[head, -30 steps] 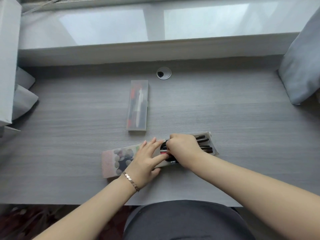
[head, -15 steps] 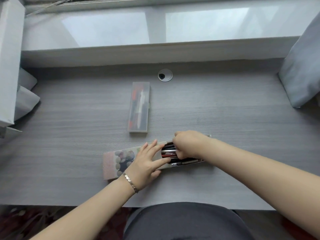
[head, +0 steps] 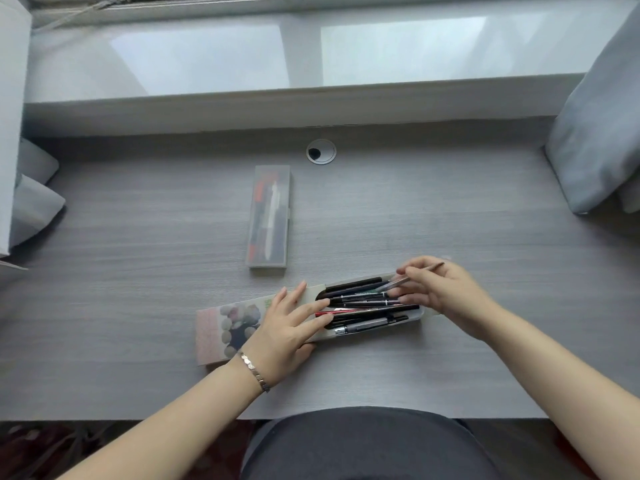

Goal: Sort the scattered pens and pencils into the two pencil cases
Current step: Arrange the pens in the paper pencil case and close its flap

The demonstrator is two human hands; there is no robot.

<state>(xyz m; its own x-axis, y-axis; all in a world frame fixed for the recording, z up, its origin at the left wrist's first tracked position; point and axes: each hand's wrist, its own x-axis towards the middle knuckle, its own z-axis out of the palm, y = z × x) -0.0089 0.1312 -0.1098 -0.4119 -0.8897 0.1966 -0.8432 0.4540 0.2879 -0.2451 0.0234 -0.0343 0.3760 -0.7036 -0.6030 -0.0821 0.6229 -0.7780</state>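
A patterned pencil case [head: 225, 323] lies near the desk's front edge, its tray slid out to the right. Several dark pens and a red one [head: 367, 304] fill the tray. My left hand [head: 287, 327] rests flat on the case's lid, fingers straight and touching the pen ends. My right hand [head: 443, 289] is over the tray's right end and pinches a thin pen [head: 412, 276] between thumb and fingers, tilted up to the right. A translucent pencil case [head: 268, 216] with red, white and dark pens lies closed further back.
The grey wooden desk [head: 138, 289] has a round cable grommet [head: 321, 151] at the back. A grey cushion [head: 599, 133] leans at the right, grey cloth and a white box [head: 10, 116] at the left. A window sill runs behind.
My right hand has moved from the middle of the tray to its right end, uncovering the pens, and now pinches one thin pen. My left hand has stayed on the lid.
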